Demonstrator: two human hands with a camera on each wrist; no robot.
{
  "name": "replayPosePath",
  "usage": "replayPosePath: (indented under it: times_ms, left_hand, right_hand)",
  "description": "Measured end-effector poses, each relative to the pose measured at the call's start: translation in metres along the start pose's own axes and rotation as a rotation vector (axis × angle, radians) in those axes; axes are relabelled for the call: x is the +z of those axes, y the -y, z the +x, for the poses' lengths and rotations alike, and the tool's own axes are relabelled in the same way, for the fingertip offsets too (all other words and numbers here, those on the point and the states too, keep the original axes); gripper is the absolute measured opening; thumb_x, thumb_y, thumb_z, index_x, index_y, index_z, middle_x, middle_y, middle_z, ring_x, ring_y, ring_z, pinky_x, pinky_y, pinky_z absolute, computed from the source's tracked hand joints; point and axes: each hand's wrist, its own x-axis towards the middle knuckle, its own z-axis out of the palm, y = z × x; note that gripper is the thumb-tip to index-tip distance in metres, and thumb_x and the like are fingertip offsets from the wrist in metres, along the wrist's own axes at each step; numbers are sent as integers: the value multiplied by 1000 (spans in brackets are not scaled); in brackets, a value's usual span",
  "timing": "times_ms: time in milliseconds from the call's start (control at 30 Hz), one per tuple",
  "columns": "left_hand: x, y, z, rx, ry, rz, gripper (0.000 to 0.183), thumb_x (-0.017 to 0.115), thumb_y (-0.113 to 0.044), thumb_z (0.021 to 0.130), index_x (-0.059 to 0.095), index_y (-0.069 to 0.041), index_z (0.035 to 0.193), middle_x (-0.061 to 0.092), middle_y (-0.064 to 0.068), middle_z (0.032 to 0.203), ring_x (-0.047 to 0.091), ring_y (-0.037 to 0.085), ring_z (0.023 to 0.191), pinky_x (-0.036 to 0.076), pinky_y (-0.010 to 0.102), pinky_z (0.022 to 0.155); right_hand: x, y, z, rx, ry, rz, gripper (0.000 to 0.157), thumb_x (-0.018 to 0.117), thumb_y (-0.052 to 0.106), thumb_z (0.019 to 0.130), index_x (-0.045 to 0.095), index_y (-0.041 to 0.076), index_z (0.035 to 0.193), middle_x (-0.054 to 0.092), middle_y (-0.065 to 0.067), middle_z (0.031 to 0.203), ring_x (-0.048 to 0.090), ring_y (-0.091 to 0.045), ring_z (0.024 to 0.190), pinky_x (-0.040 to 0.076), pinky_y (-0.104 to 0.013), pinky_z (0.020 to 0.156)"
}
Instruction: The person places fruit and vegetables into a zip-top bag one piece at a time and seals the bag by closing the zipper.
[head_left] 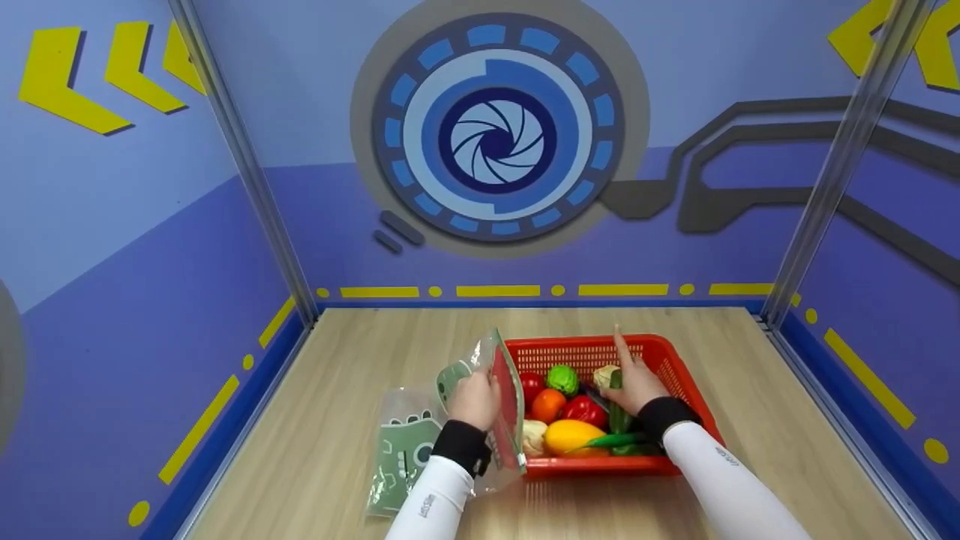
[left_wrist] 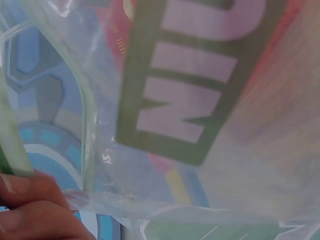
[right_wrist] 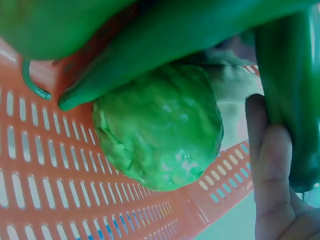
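Observation:
My left hand grips a clear zip bag with green print, beside the basket's left end. In the left wrist view, the fingers pinch the bag's edge, and its see-through film fills most of the picture. My right hand is over the right part of a red plastic basket, index finger stretched out, the thumb against a dark green cucumber. The right wrist view shows fingers at the cucumber's side. Near it sits a green cabbage-like vegetable.
In the basket lie a yellow mango-like fruit, an orange fruit, a red pepper, a small green leafy ball and a long green chili. Another printed zip bag lies flat on the wooden table. Printed walls surround the table.

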Motion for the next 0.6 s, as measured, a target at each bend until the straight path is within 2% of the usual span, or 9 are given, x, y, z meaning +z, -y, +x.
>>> replayPosePath:
  times_ms: [100,167,200,300,367,467,600]
  left_hand:
    - [0,0,-1,4,-5,-3,18,62,-14,99,74,-2,103,76,24,87,75,41,79,58,51,67]
    - [0,0,-1,7,-11,-2,17,63,-14,98,74,-2,100,75,24,85,74,41,79,57,52,66]
    - [0,0,-1,8,-13,-1,16,63,-14,98,73,-2,96,75,24,84,74,41,78,57,52,66]
    - [-1,-1,-1,11,-17,4,17,63,-15,98,71,-3,88,75,24,82,74,42,76,56,52,64]
    - [-1,-1,-1,11,-19,4,19,63,-15,98,70,-3,86,75,24,81,74,41,75,56,52,63]
    - [-1,-2,-1,10,-17,1,20,63,-15,98,71,-2,85,74,24,80,74,41,75,56,52,64]
    - [-2,-3,-1,15,-13,-2,18,63,-15,98,71,-3,87,75,23,81,74,40,76,56,52,65]
  right_hand:
    - [1,0,1,32,-37,41,133,83,17,86,-27,14,160,66,-40,114,66,-32,62,52,-38,59]
    - [0,1,2,68,-38,75,133,84,20,86,-26,5,159,69,-36,99,68,-37,67,54,-43,64]
    - [0,2,2,84,-30,82,131,84,23,86,-22,1,160,69,-35,97,70,-42,75,56,-47,71]
    - [-2,3,3,117,10,78,114,83,30,87,6,-11,159,63,-41,123,67,-49,107,54,-55,94]
    - [-2,4,3,127,40,74,97,82,32,88,27,-15,153,57,-41,134,63,-49,118,51,-56,102]
    - [-4,5,2,135,70,55,82,79,32,89,43,-17,144,63,-36,127,66,-43,111,55,-52,96]
    - [-7,9,0,131,66,36,69,78,31,89,52,-14,134,69,-27,114,68,-32,97,58,-45,87]
